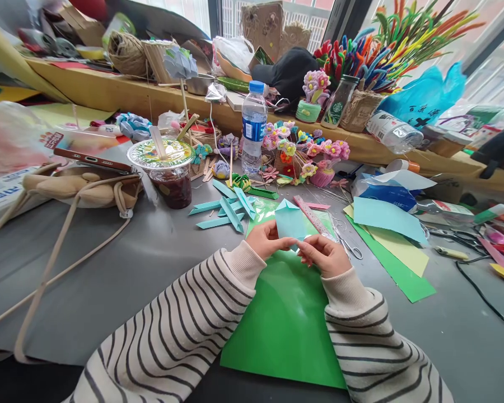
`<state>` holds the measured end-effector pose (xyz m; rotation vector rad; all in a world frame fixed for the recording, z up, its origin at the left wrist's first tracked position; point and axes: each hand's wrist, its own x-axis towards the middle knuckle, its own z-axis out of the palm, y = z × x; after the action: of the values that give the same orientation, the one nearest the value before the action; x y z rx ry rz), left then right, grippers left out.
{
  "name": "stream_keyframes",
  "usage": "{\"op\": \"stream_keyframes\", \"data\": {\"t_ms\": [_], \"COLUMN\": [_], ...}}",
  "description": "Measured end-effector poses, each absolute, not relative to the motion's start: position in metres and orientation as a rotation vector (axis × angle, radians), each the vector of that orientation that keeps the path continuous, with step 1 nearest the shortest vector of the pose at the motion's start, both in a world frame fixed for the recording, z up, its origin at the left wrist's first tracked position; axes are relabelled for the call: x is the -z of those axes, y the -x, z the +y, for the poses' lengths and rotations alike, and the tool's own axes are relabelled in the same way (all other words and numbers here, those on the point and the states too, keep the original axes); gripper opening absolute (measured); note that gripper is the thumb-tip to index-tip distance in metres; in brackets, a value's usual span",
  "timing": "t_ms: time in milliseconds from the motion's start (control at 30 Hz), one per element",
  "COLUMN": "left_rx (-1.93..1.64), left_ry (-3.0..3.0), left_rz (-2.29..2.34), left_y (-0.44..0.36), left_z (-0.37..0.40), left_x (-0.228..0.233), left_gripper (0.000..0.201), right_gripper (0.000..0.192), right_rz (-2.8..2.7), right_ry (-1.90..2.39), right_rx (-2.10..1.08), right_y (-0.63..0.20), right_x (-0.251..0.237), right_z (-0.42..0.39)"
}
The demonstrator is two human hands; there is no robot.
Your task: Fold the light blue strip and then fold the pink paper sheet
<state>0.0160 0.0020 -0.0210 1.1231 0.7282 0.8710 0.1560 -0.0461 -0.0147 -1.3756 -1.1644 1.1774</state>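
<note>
Between my two hands is a small light-blue sheet of paper [290, 220] with folded corners at its top, tilted up above the table. My left hand [269, 239] grips its left side and lower edge, thumb pointing right. At the lower right corner, my right hand [324, 254] pinches the paper with thumb and finger. Under both hands lies a large green sheet [283, 324]. Several folded light-blue paper strips [227, 210] are heaped just beyond my left hand. A pinkish ruler [309, 215] and a pair of scissors [349, 240] lie beyond and beside my right hand.
A lidded cup of dark drink [172, 184] and a water bottle [254, 131] stand behind the strips. On the left sits a beige bag [79, 187] with long straps. Paper sheets [390, 221] and more scissors [457, 238] lie right. Crafted flowers [306, 148] line the back.
</note>
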Motion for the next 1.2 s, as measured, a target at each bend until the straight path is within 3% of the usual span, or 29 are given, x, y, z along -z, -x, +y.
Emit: {"op": "stream_keyframes", "data": {"t_ms": [233, 800, 967, 1067, 1200], "left_rx": [-0.894, -0.854, -0.875, -0.916, -0.955], "left_ry": [-1.134, -1.095, -1.052, -1.032, -1.071], "left_rz": [0.735, 0.708, 0.72, 0.743, 0.751], "left_y": [-0.0147, -0.0167, -0.0166, -0.0157, -0.0148], "left_z": [0.0019, 0.0007, 0.0003, 0.0006, 0.0004], "left_x": [0.0195, 0.0153, 0.0149, 0.015, 0.0164], "left_gripper": [0.043, 0.051, 0.051, 0.051, 0.05], "right_gripper": [0.025, 0.031, 0.035, 0.03, 0.02], "right_rz": [-1.295, -1.572, -1.434, -1.306, -1.321], "right_ry": [1.354, 1.465, 1.454, 1.373, 1.334], "right_rx": [-1.095, -0.483, -0.639, -0.851, -0.902], "right_y": [-0.1554, -0.1499, -0.1532, -0.156, -0.1554], "right_x": [0.0142, 0.0154, 0.0164, 0.0159, 0.0147], "right_z": [-0.0476, -0.0502, -0.0474, -0.0456, -0.0454]}}
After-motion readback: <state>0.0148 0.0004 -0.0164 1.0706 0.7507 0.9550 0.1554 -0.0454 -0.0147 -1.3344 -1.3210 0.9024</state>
